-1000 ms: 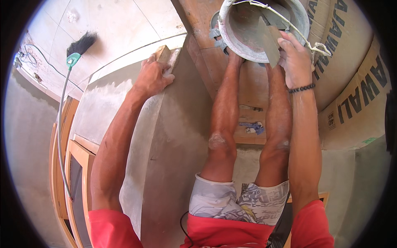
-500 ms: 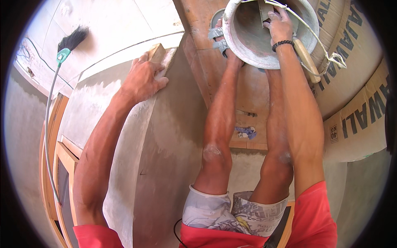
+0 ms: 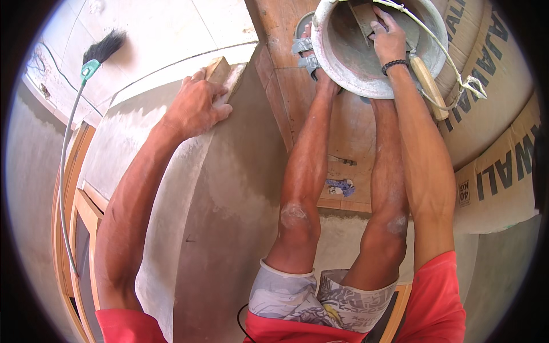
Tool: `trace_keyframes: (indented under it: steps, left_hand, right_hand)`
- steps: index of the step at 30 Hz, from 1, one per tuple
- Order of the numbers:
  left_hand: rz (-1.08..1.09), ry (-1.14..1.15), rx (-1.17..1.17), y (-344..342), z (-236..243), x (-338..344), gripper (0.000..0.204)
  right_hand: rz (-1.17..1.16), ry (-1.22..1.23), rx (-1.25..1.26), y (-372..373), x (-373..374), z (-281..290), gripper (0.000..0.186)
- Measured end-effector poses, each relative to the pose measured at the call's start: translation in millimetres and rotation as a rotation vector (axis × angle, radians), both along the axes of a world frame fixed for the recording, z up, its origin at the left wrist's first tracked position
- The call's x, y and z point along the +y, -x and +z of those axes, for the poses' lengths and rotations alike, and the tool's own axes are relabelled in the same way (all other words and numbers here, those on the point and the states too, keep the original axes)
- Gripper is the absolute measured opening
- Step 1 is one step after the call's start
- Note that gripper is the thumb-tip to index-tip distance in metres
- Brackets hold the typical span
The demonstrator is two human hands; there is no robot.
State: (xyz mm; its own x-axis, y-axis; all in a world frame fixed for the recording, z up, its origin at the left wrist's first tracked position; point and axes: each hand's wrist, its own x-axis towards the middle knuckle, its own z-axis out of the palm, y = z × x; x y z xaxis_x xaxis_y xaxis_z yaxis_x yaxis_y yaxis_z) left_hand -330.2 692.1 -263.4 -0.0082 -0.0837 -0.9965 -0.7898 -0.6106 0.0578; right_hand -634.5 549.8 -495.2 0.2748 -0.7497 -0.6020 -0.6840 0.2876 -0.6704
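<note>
Left hand [image 3: 197, 107]: grip clamped on wooden block [image 3: 218, 70] at ledge [image 3: 134, 123] edge; right hand [image 3: 390, 44] inside bucket [image 3: 351, 80], grip closed on flat blade [image 3: 362, 18], apparently; wooden-handled trowel [image 3: 429, 86] beside wrist.

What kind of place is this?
It looks like a building being built or fixed up, though I can't be sure. You can see a smeared bucket, big brown sacks and a bare grey wall.
</note>
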Motion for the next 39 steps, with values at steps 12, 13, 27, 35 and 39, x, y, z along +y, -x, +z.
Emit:
trace_keyframes:
  steps: [12, 13, 27, 35, 39]
  left_hand:
    - [0.007, 0.011, -0.014, 1.3, 0.4, 0.3, 0.051]
    - [-0.003, 0.046, -0.032, 1.9, -0.4, 3.0, 0.048]
    - [0.022, 0.084, -0.008, -0.1, -1.0, 6.6, 0.045]
    - [-0.099, 0.094, 0.103, -13.7, -11.1, 4.7, 0.028]
    - [-0.104, 0.099, 0.152, -15.8, -14.1, 2.4, 0.029]
  right_hand:
    - [0.146, -0.373, 0.015, -1.9, 5.8, 7.9, 0.039]
    - [0.087, -0.466, 0.023, -4.4, 5.7, 15.6, 0.038]
    - [-0.238, -0.949, -0.281, 12.6, -15.7, 88.7, 0.036]
    - [-0.633, -1.349, -0.518, -33.5, 42.0, 186.3, 0.043]
    - [-0.769, -1.374, -0.519, -49.8, 84.9, 170.0, 0.046]
